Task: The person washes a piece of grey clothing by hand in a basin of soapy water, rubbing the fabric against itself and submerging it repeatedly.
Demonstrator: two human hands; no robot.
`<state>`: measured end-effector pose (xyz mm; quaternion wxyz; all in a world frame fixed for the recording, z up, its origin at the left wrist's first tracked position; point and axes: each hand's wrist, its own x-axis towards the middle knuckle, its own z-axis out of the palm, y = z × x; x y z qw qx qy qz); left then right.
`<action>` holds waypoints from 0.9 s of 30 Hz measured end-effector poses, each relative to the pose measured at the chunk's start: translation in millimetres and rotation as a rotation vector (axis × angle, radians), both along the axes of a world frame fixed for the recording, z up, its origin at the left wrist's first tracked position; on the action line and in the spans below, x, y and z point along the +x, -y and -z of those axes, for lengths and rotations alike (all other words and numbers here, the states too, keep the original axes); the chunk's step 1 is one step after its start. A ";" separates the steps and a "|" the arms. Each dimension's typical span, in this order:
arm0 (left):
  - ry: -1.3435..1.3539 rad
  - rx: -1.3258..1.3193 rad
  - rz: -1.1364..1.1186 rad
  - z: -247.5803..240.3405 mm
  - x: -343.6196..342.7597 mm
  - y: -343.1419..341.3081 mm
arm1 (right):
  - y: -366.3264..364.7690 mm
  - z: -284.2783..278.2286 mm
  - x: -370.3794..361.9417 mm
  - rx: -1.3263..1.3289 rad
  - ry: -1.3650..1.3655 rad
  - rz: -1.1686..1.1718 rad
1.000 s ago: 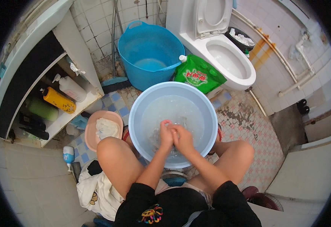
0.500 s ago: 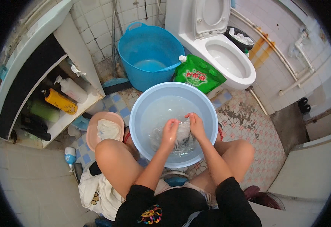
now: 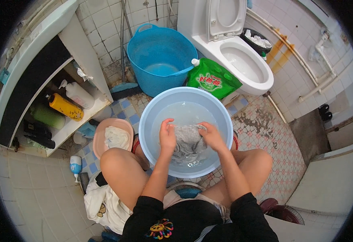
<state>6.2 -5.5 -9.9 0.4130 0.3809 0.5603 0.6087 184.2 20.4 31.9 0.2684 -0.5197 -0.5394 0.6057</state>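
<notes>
A wet grey cloth [image 3: 189,142] is stretched between my hands, its lower part in the water of a light blue basin [image 3: 144,139]. My left hand [image 3: 168,137] is closed at the cloth's upper left edge, though its fingertips are partly hidden. At the upper right corner, my right hand [image 3: 213,137] pinches the fabric between thumb and fingers. The basin stands on the floor between my bent legs. What kind of garment the cloth is, I cannot tell.
Beyond the basin stand a large blue tub [image 3: 160,48], a green detergent pouch [image 3: 213,78] and a toilet [image 3: 245,64]. To the left are a pink basin [image 3: 130,141] holding white cloth, a pump bottle [image 3: 76,165], and a shelf [image 3: 97,103] with bottles. White clothing [image 3: 107,203] lies beside my left leg.
My hands have moved apart, the left one leftward. The grey cloth, bunched underwater before, is now spread between them with its upper edge raised.
</notes>
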 end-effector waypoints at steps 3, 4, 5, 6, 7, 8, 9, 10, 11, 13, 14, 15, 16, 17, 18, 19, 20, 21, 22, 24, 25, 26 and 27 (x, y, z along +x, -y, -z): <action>-0.060 -0.100 -0.106 21.7 4.7 0.4 | 39.6 -11.6 -41.2 0.396 0.204 0.010; -0.060 -0.102 -0.109 24.6 12.6 7.3 | 52.4 -8.9 -53.5 0.590 0.272 0.019; 0.010 -0.049 -0.055 25.7 28.8 16.4 | 57.9 -9.0 -56.7 0.786 0.347 0.032; 0.079 0.005 -0.001 26.3 42.4 20.6 | 46.1 -0.7 -49.0 0.788 0.353 0.032; 0.079 0.004 0.008 17.1 53.1 20.9 | 23.5 15.3 -33.2 0.665 0.472 0.129; -0.023 0.014 0.069 3.2 63.2 22.2 | 6.6 23.7 -17.3 0.537 0.590 0.223; -0.136 0.017 0.113 -2.6 60.8 25.8 | 2.5 21.7 -13.8 0.520 0.519 0.237; -0.142 0.020 0.111 4.8 52.7 24.3 | 9.1 14.6 -20.2 0.523 0.513 0.237; -0.179 -0.064 0.013 17.7 40.5 18.1 | 17.9 6.9 -31.1 0.574 0.479 0.206; -0.208 -0.159 -0.087 38.1 31.5 15.9 | 38.8 -2.1 -51.1 0.771 0.393 0.144; -0.089 -0.146 -0.053 40.6 33.8 17.0 | 45.6 3.1 -50.7 0.771 0.399 0.144; 0.029 -0.133 -0.021 43.0 36.1 18.5 | 50.7 13.2 -49.6 0.807 0.400 0.108; 0.144 -0.117 0.014 42.9 39.0 17.2 | 49.5 23.8 -47.0 0.844 0.400 0.077; -0.031 -0.054 0.018 41.3 44.2 18.1 | 31.2 37.2 -38.8 0.951 0.627 0.152; -0.033 -0.056 0.022 29.4 49.3 19.5 | 12.5 45.2 -23.5 0.947 0.628 0.157; -0.024 -0.061 0.103 6.7 54.8 22.5 | -4.0 49.5 -5.0 0.654 0.461 0.244; -0.019 -0.061 0.163 -8.6 52.3 24.1 | -11.7 44.7 -3.0 0.370 0.280 0.306; -0.194 0.065 0.008 14.1 45.1 14.9 | -10.7 43.3 -6.6 0.375 0.271 0.305; -0.189 0.070 0.006 13.7 40.1 10.5 | -7.7 34.8 -8.4 0.299 0.164 0.286; 0.144 -0.134 -0.131 13.9 18.9 9.2 | -0.3 20.0 -14.9 0.210 0.049 0.253; 0.104 -0.090 -0.087 11.4 14.6 5.1 | 1.5 9.8 -11.8 0.275 0.077 0.092; 0.107 -0.088 -0.085 9.3 16.6 5.0 | 1.8 4.7 -9.4 0.338 0.104 -0.069; 0.201 -0.064 -0.050 7.3 18.8 5.6 | 0.5 4.1 -8.5 0.340 0.107 -0.067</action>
